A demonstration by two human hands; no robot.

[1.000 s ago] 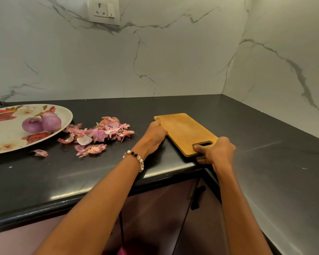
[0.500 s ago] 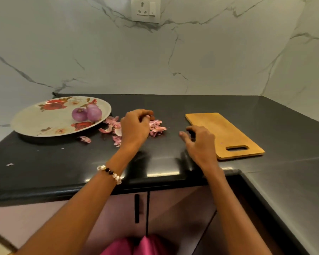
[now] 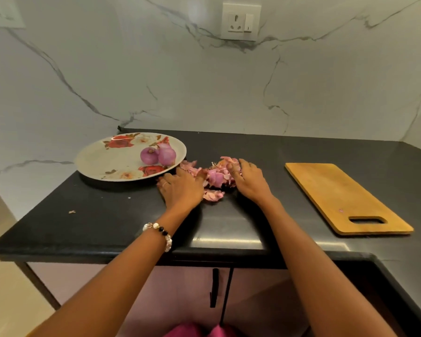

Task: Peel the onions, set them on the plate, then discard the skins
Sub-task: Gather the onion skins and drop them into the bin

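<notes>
Two peeled onions [image 3: 158, 155] sit touching each other near the right rim of a floral plate [image 3: 102, 161] on a black counter [image 3: 107, 215], while a person's hands flank a heap of pink skins [image 3: 215, 177] just right of the plate. The left hand [image 3: 182, 188], a ring on one finger and a beaded bracelet [image 3: 159, 234] at the wrist, lies palm down with fingers spread flat against the heap's left side. The right hand [image 3: 249, 180] rests on the counter at the heap's right side, thumb pressed into the skins, fingers relaxed and gripping nothing. One skin lies loose at the near edge of the heap. A wooden board [image 3: 345, 198] with a handle slot lies well to the right, apart from both hands. A socket [image 3: 241, 21] is set in the marble wall [image 3: 204, 88] behind
</notes>
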